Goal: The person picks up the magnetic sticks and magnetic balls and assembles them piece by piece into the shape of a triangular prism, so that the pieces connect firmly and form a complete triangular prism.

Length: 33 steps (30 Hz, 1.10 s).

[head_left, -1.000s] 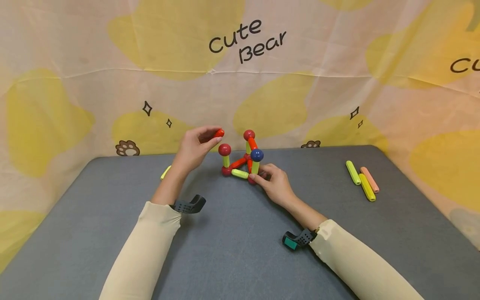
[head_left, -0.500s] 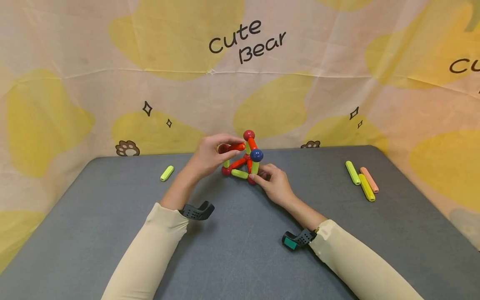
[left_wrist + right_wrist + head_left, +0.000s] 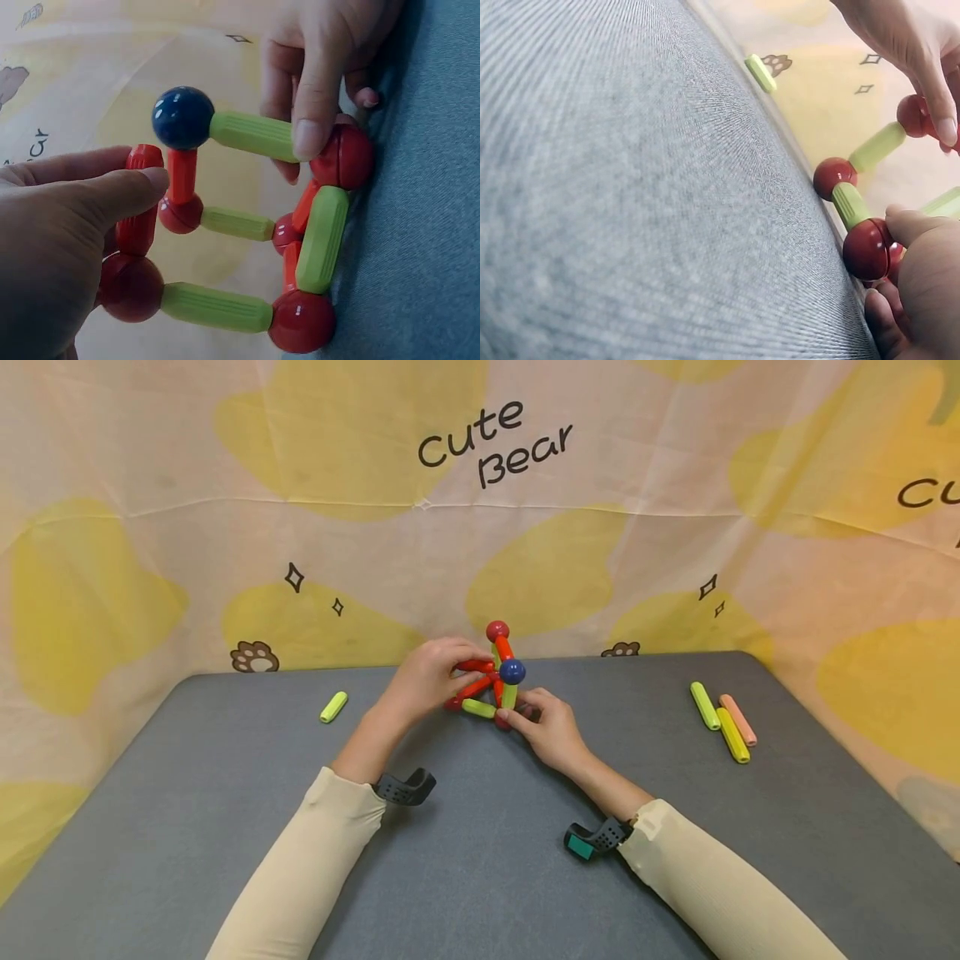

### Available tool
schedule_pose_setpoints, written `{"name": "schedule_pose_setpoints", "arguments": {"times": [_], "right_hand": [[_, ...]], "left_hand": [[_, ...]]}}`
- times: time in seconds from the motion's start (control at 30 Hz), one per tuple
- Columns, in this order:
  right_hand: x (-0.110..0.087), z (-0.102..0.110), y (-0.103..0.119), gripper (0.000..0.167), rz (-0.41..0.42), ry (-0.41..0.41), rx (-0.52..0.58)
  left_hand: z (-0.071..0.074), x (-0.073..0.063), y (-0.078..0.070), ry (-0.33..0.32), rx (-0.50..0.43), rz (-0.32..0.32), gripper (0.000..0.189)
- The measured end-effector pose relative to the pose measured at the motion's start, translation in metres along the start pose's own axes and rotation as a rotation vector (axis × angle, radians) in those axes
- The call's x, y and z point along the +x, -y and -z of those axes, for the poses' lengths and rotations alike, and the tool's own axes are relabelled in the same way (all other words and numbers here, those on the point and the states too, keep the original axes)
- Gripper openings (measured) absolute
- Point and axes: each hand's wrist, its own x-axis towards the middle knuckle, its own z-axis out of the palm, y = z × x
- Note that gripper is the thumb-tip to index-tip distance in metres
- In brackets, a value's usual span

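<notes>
A frame of red balls with green and red rods stands near the back of the table (image 3: 480, 860), topped at its right corner by a blue ball (image 3: 512, 672). My left hand (image 3: 426, 681) pinches a red rod (image 3: 136, 229) between thumb and fingers. In the left wrist view, one end of that rod meets the upper red ball (image 3: 131, 287) of the frame; its other end points toward the blue ball. Low on the right corner, my right hand (image 3: 553, 727) grips the base red ball (image 3: 351, 156), thumb beside the upright green rod (image 3: 253, 135).
One short green rod (image 3: 333, 707) lies to the left on the table. Over at the right, a green rod (image 3: 705, 706), a yellow rod (image 3: 732, 736) and a pink rod (image 3: 738, 720) lie together. A patterned cloth (image 3: 570, 585) hangs behind the table's back edge.
My left hand has carried the red rod rightward and down onto the frame's upper left ball. The right hand has kept its hold on the base corner.
</notes>
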Motion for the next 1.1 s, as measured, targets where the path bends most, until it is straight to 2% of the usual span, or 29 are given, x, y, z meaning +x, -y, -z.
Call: {"name": "schedule_pose_setpoints", "arguments": {"times": [0.2, 0.3, 0.4, 0.53, 0.6, 0.63, 0.73, 0.8, 1.0, 1.1], "right_hand": [[0.0, 0.0, 0.0, 0.027, 0.037, -0.004, -0.034], [0.0, -0.001, -0.001, 0.028, 0.054, -0.006, -0.047], [-0.001, -0.001, -0.001, 0.029, 0.053, -0.004, -0.054], [-0.001, -0.002, -0.001, 0.03, 0.042, 0.008, -0.058], [-0.001, -0.002, -0.001, 0.03, 0.037, 0.012, -0.061], [-0.001, -0.002, -0.002, 0.029, 0.035, 0.012, -0.062], [0.001, -0.001, -0.003, 0.029, 0.033, 0.013, -0.071], [0.002, 0.001, -0.003, 0.03, 0.036, 0.014, -0.077], [0.004, 0.005, -0.006, 0.027, 0.04, 0.007, -0.076], [0.005, 0.007, -0.009, 0.025, 0.023, -0.018, -0.086]], "left_hand": [[-0.006, 0.0, -0.001, -0.011, 0.04, -0.032, 0.027], [-0.007, 0.0, 0.0, 0.001, 0.029, -0.003, 0.028], [-0.005, -0.003, 0.007, 0.054, -0.033, 0.116, 0.035], [-0.005, -0.011, 0.023, 0.139, -0.201, 0.364, 0.047], [-0.008, -0.015, 0.031, 0.153, -0.307, 0.436, 0.05], [-0.01, -0.017, 0.035, 0.154, -0.357, 0.453, 0.051], [-0.016, -0.022, 0.041, 0.157, -0.475, 0.461, 0.047], [-0.018, -0.024, 0.042, 0.154, -0.498, 0.466, 0.042], [-0.024, -0.024, 0.043, 0.087, -0.428, 0.521, 0.033], [-0.028, -0.023, 0.039, 0.065, -0.398, 0.524, 0.033]]}}
